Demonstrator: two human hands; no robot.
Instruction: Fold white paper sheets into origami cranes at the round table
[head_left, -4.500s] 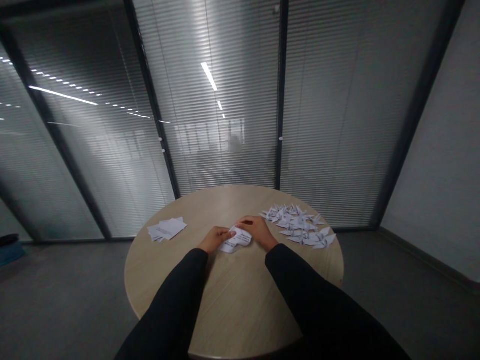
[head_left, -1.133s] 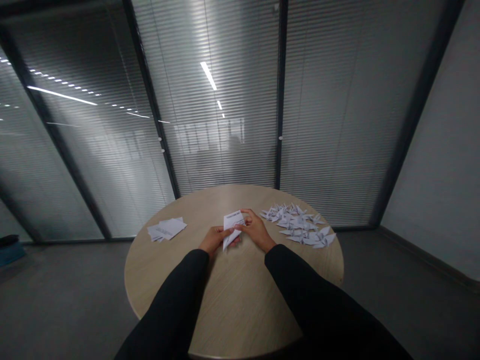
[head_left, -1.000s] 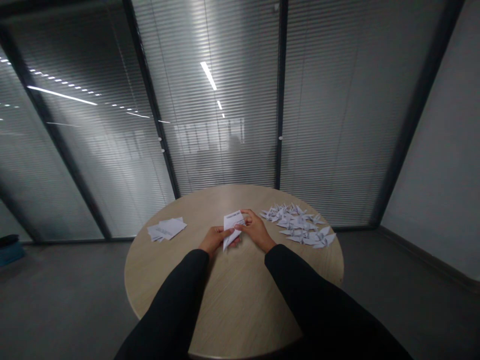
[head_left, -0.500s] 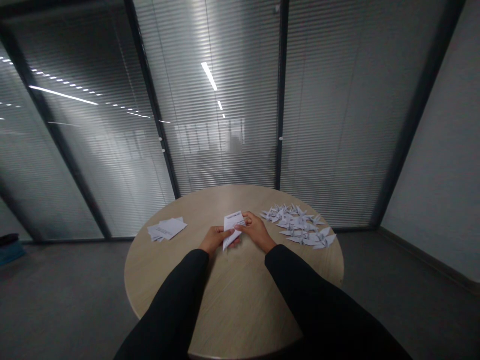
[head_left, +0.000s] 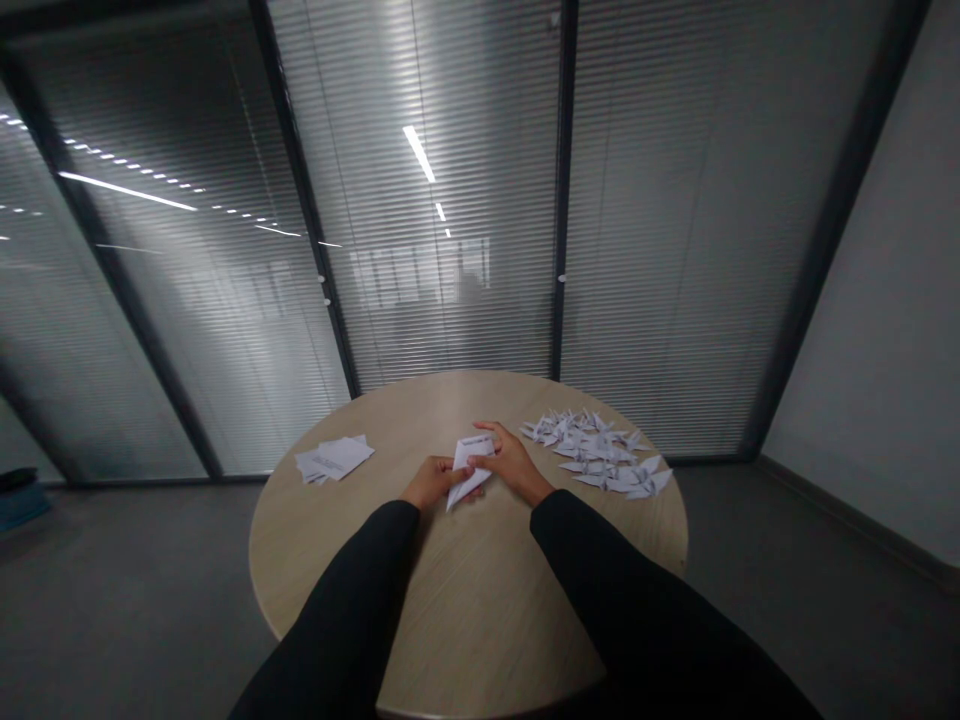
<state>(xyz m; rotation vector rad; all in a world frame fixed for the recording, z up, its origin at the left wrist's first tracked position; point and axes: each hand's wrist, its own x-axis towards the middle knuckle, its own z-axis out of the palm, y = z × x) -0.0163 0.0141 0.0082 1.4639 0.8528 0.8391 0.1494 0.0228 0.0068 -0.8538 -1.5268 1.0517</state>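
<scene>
Both hands hold a partly folded white printed paper (head_left: 466, 468) just above the round wooden table (head_left: 465, 590). My left hand (head_left: 431, 482) pinches its lower left edge with closed fingers. My right hand (head_left: 511, 462) grips the upper right part, fingers curled around it. The paper forms a narrow pointed shape, its tip aimed down toward me. Black sleeves cover both arms.
A heap of several folded white paper cranes (head_left: 600, 455) lies on the table to the right of my hands. A small stack of flat printed sheets (head_left: 334, 458) sits at the left. Glass partitions with blinds (head_left: 450, 200) stand behind the table.
The paper lay flat on the table at first, then was lifted upright between both hands. It now sits lower and is folded narrower, with its top part turned down.
</scene>
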